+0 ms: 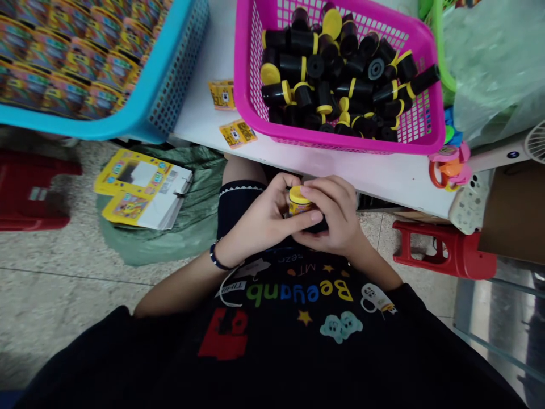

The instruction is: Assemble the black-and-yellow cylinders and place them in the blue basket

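Close to my body, at the table's front edge, both hands hold one small canister (300, 209) with a yellow lid and a yellow printed label around it. My left hand (275, 213) grips its left side, the thumb lying across the lower front. From the right, my right hand (334, 213) wraps round it, fingers at the lid and label. The canister's lower part is mostly hidden by the fingers. Beyond my hands, a pink basket (340, 139) holds many black canisters (293, 67) with yellow lids. Two printed yellow labels (237, 134) lie left of that basket.
A blue basket (157, 108) at the left is filled with labelled canisters. Folded yellow cards (140, 190) lie on a green sack (123, 244) on the floor. Red stools (445, 250) stand at both sides. A white fan (502, 150) and colourful rings (449, 167) are at the right.
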### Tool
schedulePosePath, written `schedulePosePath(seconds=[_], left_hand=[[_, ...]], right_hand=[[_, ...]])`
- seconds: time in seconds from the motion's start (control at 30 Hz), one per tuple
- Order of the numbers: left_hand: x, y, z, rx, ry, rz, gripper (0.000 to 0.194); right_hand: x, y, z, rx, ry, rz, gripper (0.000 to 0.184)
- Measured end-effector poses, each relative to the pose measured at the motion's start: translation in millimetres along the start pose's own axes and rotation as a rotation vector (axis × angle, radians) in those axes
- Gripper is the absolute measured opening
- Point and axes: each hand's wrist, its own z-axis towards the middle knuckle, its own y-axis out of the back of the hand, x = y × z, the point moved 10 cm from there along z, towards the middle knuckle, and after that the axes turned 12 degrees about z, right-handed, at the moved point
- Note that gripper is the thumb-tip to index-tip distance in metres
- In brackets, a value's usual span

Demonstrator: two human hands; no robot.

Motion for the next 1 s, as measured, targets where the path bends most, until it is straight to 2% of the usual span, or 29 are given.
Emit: schedulePosePath(seconds=[0.13, 0.3, 0.47, 0.53, 0.67, 0.73, 0.9, 1.0], left_hand=[[-0.6, -6.2, -1.5, 0.041, 0.003, -0.015, 0.05], [15.0, -21.4, -5.4, 0.163, 0.123, -0.157, 0.067], [19.3, -20.7, -4.9, 0.151, 0.077, -0.163, 0.068], [19.9, -17.1, -3.9, 0.09, 0.038, -0.108, 0.07], [13.3, 1.9, -5.2, -0.19, -0.055, 0.055, 0.065], [8.5, 5.9, -6.9, -0.248, -0.084, 0.081, 0.061], [3.0, -0.8, -3.8, -0.019, -0.092, -0.037, 0.058], [-1.5, 6.2, -2.8, 0.027, -0.106, -0.076, 0.066]], right_hand=[[4.7, 2.1, 0.8, -0.05, 0.067, -0.01, 0.057], [7.4, 2.0, 3.0, -0.022, 0.081, 0.003, 0.059], [19.0, 3.0, 4.0, 0.002, 0.16, -0.067, 0.056], [19.4, 2.6, 2.7, -0.003, 0.154, -0.121, 0.052], [17.1, -5.1, 2.8, 0.048, 0.14, -0.24, 0.039], [18.0, -4.9, 5.9, 0.042, 0.159, -0.254, 0.03], [25.1, 1.6, 15.2, 0.004, 0.214, -0.17, 0.023], [32.7, 2.6, 16.5, -0.002, 0.239, -0.147, 0.022]])
